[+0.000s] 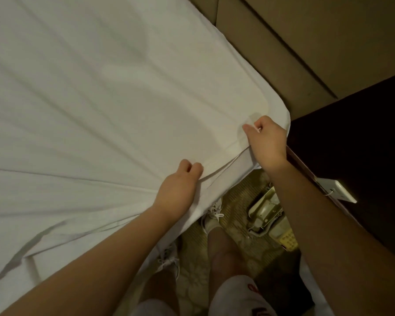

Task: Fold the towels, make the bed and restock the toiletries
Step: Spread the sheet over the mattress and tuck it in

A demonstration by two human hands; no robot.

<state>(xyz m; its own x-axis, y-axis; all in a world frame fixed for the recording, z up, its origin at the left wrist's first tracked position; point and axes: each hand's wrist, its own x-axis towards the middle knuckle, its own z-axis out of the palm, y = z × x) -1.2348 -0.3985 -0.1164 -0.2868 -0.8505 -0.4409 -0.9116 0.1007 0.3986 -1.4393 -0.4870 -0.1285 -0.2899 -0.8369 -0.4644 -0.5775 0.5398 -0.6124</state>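
Currently gripping edge of white bedsheet with left hand and right hand beside dark nightstand; apparently mid bed-making, tucking left.

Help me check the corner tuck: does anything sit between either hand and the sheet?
Nothing visible does. The left hand and right hand both grip the sheet directly at the bed's corner; the dark nightstand stands close beside it.
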